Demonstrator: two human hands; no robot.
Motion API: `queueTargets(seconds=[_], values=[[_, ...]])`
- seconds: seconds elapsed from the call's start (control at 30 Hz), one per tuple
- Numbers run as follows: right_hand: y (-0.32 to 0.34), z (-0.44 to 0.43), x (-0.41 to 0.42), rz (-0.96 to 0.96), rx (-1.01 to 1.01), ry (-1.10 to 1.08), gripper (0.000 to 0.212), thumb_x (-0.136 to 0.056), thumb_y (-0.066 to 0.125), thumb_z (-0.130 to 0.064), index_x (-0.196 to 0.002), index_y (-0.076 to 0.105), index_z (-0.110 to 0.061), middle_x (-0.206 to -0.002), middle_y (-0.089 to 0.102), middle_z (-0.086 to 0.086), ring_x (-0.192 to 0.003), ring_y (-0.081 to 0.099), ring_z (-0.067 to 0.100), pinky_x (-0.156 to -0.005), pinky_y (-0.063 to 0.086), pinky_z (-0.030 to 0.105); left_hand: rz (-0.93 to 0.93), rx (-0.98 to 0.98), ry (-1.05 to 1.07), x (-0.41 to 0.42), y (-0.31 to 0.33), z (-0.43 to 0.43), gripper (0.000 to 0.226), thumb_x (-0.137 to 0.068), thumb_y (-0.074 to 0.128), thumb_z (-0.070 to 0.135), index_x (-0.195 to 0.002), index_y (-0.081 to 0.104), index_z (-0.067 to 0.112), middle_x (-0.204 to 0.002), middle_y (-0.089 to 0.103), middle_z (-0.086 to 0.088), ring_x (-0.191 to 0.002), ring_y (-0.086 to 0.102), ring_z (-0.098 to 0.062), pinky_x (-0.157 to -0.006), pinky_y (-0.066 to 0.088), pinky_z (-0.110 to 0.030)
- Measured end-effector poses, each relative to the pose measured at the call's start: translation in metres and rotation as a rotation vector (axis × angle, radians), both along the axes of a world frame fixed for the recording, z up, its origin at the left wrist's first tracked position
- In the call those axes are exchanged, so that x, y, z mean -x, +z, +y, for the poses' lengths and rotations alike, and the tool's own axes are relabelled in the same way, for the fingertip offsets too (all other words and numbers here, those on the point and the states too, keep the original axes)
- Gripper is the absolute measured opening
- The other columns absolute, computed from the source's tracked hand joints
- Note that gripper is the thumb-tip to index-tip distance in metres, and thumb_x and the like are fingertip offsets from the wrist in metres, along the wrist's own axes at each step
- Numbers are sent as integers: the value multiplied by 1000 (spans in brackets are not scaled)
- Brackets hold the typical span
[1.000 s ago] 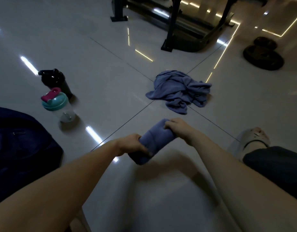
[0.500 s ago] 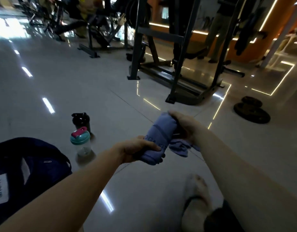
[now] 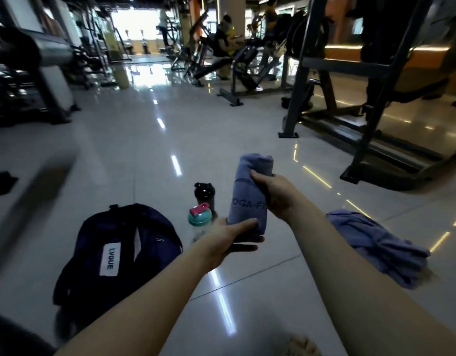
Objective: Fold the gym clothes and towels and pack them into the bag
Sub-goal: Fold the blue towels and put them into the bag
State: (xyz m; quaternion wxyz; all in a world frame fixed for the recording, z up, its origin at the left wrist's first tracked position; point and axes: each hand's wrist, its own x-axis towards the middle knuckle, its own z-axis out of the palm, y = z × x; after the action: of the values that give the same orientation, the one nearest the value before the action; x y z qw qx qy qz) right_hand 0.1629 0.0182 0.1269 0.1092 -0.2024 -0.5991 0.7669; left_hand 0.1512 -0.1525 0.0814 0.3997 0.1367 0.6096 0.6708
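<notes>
Dim wide-angle view, bright far window [image 3: 134, 24], floor [image 3: 170, 140] glare, blurred left edge.
</notes>
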Motion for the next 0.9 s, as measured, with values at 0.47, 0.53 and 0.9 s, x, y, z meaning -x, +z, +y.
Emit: queueTargets(seconds=[0.47,0.53,0.9], values=[[-39,-135,92,-149,-329,543,28,-84,82,-22,-98,73,0,-89,75,13,-82,73,24,-76,60,35,288,302,5,173,31,-164,48,-71,82,53,-104,75,18,-96,75,2,-96,68,-20,-79,55,-33],[-44,-161,109,-171,-376,656,20,-85,81,-23,-89,72,-5,-78,73,6,-73,70,17,-65,55,28,327,405,-77,191,34,-190,36,-74,85,40,-96,78,12,-91,71,-13,-87,63,-26,-79,52,-34],[-109,-243,190,-336,-506,913,36,-80,83,-34,-105,75,-9,-100,75,17,-89,72,26,-84,59,42,184,508,278,244,-55,-306,8,-89,66,-4,-91,71,1,-73,66,-13,-65,61,-19,-50,51,-21]])
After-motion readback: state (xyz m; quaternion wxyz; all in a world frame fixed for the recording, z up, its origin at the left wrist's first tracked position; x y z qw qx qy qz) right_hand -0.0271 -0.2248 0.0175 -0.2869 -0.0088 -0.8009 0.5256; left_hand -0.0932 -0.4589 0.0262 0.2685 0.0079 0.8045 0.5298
